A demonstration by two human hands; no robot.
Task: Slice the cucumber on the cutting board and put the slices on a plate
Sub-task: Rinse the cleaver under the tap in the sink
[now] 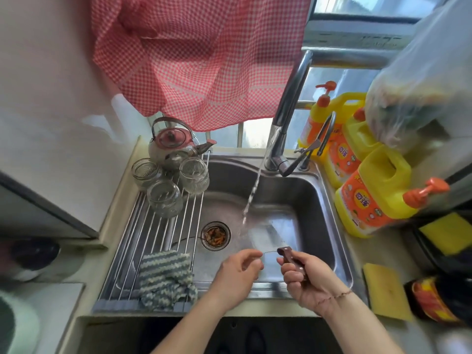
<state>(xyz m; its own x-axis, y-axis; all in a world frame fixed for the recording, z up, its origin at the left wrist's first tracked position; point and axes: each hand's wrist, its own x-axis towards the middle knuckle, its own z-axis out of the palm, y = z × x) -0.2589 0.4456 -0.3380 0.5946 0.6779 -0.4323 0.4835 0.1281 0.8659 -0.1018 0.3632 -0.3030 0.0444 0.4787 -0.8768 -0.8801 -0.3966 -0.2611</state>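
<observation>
Head view: a knife (277, 251) is gripped by its handle in the right hand (306, 279), blade edge-on, pointing left toward the pinching left hand (238, 272); no cucumber is seen

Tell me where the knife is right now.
In the head view, the knife is low and right of centre over the sink, its brown handle gripped by the right hand, with the left hand at its blade.
</observation>
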